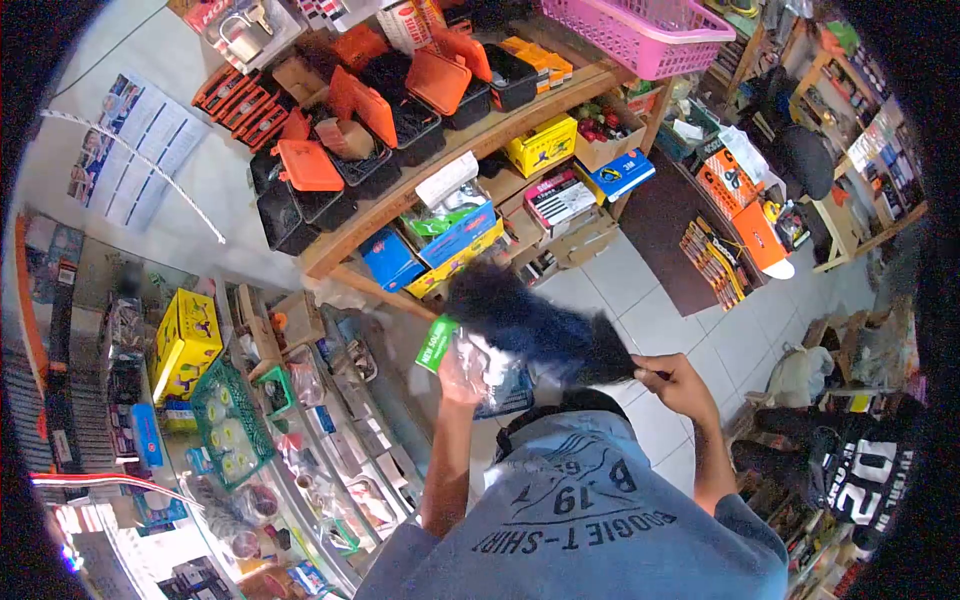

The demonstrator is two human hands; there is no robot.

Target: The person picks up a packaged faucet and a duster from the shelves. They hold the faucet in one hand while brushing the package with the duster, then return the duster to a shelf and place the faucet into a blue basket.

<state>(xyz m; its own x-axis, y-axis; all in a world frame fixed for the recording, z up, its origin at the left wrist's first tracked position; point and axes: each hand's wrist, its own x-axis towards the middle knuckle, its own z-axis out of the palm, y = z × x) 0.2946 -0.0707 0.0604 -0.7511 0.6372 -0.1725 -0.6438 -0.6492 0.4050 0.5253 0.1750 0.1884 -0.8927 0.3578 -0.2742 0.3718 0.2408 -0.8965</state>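
Observation:
My left hand (460,382) is closed on a clear plastic packet (490,365) with a green label (436,343). My right hand (680,385) grips the end of a dark blue, fluffy duster (545,325), smeared by motion. The duster stretches leftward from my right fingers, past the packet, in front of my chest. Its far end is blackish and blurred. The two hands are held apart, at about chest height.
Behind the duster stands a wooden shelf (470,140) bearing black bins with orange lids (440,82). A pink basket (645,40) sits on top. At left, a glass counter (330,470) holds a green basket (228,425) and a yellow box (190,340). Tiled floor (665,320) lies ahead.

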